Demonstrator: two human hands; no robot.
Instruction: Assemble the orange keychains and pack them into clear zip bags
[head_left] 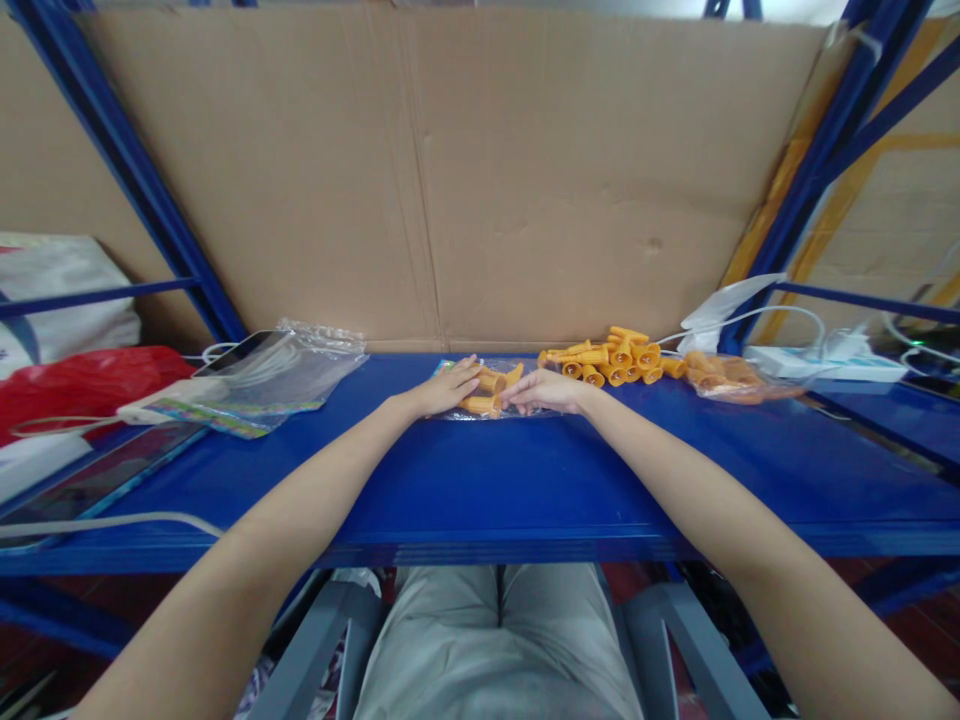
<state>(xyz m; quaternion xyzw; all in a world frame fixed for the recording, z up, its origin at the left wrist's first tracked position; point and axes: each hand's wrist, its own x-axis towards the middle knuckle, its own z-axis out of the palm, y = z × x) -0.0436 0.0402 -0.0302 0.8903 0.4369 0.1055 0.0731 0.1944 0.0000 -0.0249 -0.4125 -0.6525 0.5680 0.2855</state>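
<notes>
A clear plastic bag lies on the blue shelf with a few yellow-orange plastic pieces in or on it; which of these I cannot tell. My left hand rests flat over the bag's left part, fingers stretched towards the pieces. At the right end, my right hand has its fingers curled together against the bag; what they pinch is too small to make out. Just beyond it sits a pile of similar yellow-orange pieces, with flared, hollow ends showing.
A filled clear bag of orange pieces lies right of the pile. Farther right is a white power strip with cables. On the left are flat clear packaging, a red bag and a tablet-like panel. Cardboard closes the back.
</notes>
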